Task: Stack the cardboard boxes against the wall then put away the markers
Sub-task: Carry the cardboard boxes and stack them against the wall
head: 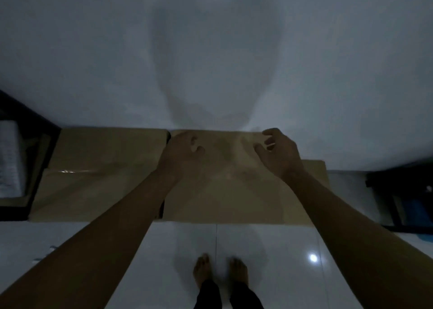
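Observation:
Two brown cardboard boxes stand side by side against the white wall (210, 50). The left box (98, 175) has clear tape along its top. The right box (234, 191) sits on a lower one whose edge (316, 168) shows at the right. Over the right box's far part hover my left hand (182, 154) and my right hand (278, 151), both with loosely curled fingers and nothing in them. Whether the fingertips touch the cardboard is unclear in the dim light. No markers are in sight.
A dark shelf unit (30, 158) with a white bundle in it stands at the left, touching the left box. Another dark piece of furniture (403, 191) stands at the right. My bare feet (220, 273) are on the glossy white tile floor (281, 261) in front of the boxes.

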